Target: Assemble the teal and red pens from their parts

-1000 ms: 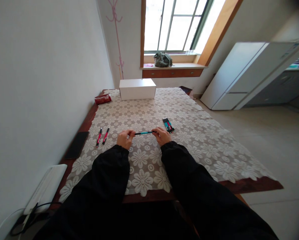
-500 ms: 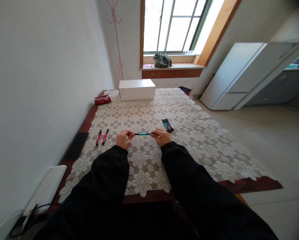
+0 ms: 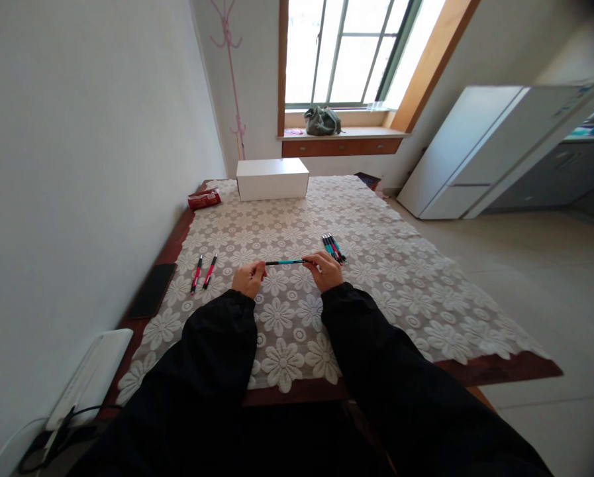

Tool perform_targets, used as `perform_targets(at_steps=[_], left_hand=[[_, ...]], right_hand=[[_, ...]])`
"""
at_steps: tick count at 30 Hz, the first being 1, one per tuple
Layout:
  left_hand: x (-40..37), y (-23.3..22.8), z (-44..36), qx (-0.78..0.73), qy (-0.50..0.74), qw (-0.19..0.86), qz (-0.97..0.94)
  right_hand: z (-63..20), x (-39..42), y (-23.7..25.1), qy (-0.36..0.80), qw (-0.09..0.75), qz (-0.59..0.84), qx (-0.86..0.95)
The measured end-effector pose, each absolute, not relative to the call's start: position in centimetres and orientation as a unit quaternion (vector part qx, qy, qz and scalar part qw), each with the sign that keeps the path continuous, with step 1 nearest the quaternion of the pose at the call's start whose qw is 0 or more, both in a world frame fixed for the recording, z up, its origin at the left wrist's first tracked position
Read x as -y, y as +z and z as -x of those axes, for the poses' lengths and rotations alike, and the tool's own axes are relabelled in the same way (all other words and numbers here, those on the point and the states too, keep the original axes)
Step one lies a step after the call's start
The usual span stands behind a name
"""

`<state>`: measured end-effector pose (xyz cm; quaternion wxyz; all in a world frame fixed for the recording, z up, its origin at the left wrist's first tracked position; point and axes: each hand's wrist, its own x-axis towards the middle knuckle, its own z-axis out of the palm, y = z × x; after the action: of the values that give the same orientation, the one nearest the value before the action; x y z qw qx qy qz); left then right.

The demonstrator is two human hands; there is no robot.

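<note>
1. Pinched at both ends: teal pen (image 3: 285,262) held level just above the lace tablecloth (image 3: 376,291), left hand (image 3: 248,278) closed on its left tip, right hand (image 3: 325,270) closed on its right tip.
2. Head view, the pen: long axis running left to right across the body, parallel to the near table edge, spanning the gap between the two hands. Neither hand nearer than the other; each fingertip pinch meets one end, middle of the barrel bare.
3. Head view, left of the pen: two red pens (image 3: 203,271) lying side by side on the cloth, apart from the left hand, long axes pointing away from the body, so crosswise to the held pen. Farther left still, a black phone (image 3: 152,289) flat on the bare wooden margin of the table.
4. Head view, right of the pen: a small bundle of pens (image 3: 333,248), teal and red mixed, lying just beyond the right hand, near it but not touching, angled away from the body.
5. Head view, beyond the pen: white box (image 3: 272,177) at the far end of the cloth, red packet (image 3: 204,197) to its left near the wall.
6. Head view, nearer than the pen: black sleeves (image 3: 217,358) reaching over the table edge.
</note>
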<state>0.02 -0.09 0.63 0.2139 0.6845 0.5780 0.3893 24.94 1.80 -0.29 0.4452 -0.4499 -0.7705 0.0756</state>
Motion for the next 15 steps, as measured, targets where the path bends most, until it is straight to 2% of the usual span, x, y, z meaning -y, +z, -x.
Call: perform_targets(at_steps=[6,15], left_hand=[[0.08,0.64,-0.08,-0.558,0.425,0.258,-0.665],[0.45,0.93,-0.31,-0.577,0.392,0.251,-0.671]], right_hand=[[-24.88,-1.64,-0.15,0.078,0.445,0.421,0.787],[-25.00,-1.24,0.35,0.058,0.416,0.440,0.793]])
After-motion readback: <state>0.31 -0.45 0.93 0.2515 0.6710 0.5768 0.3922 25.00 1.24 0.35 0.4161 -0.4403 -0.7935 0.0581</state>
